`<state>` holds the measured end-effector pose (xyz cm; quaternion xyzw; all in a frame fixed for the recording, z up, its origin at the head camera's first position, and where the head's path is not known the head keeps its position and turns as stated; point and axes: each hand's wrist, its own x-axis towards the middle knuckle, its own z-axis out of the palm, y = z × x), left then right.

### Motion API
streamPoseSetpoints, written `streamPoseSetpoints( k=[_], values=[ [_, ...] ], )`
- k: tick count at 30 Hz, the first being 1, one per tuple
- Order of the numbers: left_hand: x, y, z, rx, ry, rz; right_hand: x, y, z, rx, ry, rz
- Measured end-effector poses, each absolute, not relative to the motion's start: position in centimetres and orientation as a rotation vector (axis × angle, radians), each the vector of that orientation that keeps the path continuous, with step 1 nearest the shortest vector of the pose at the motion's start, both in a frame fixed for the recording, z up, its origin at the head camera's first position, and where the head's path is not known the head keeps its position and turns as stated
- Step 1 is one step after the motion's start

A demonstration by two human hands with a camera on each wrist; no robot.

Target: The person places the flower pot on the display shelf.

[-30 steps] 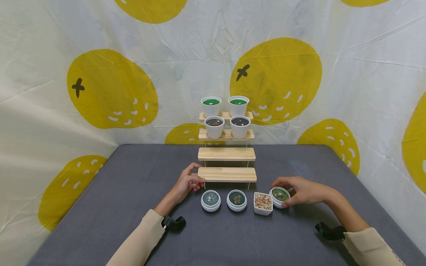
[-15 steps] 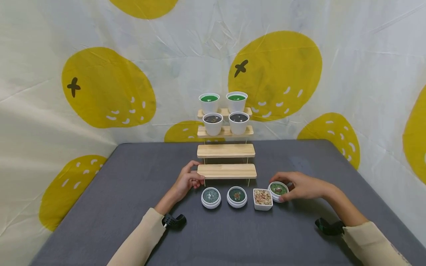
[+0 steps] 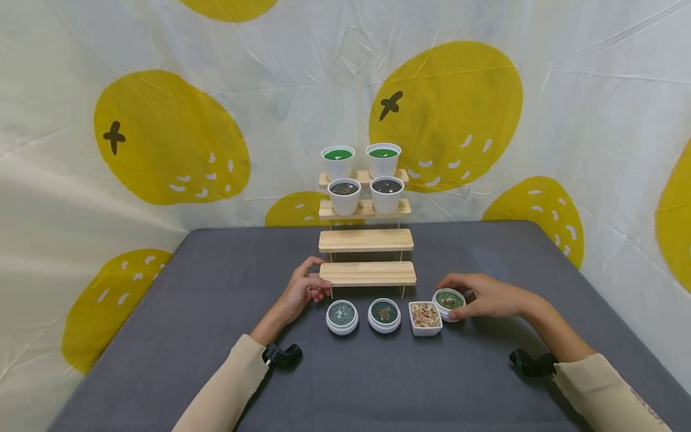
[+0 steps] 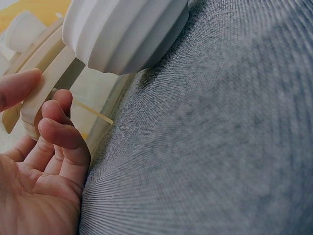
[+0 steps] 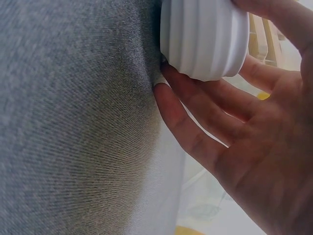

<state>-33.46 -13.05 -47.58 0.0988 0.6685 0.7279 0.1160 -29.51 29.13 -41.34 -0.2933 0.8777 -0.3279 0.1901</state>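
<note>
My left hand (image 3: 298, 294) holds the left end of the lowest wooden shelf (image 3: 368, 274), thumb at its top and fingers curled below, as the left wrist view shows. Around a ribbed white jar (image 3: 448, 299) with green, speckled contents, my right hand (image 3: 490, 296) has its thumb and fingers. That jar's ribbed side (image 5: 203, 41) fills the top of the right wrist view. Just left of it stands a square white dish (image 3: 425, 317) of pale and reddish bits. Two more round jars, one grey-green (image 3: 342, 317) and one dark green (image 3: 384, 315), stand before the shelf.
The stepped stand carries two white cups of dark contents (image 3: 344, 196) and two with green contents (image 3: 338, 161) on its upper tiers. A bare wooden tier (image 3: 366, 240) lies between. Everything stands on a grey cloth-covered table (image 3: 345, 384) before a fruit-patterned curtain.
My right hand and its jar have shifted slightly left, closer in behind the square dish. The whole head view has tilted a little downward. My left hand keeps its place at the shelf.
</note>
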Motion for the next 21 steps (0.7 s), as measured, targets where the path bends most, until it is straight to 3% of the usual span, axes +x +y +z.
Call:
streamPoseSetpoints(
  k=[21],
  values=[
    [-33.60, -13.02, -47.46, 0.283, 1.938, 2.152, -29.82, 28.99, -41.84, -0.799, 2.485, -0.971]
  ],
)
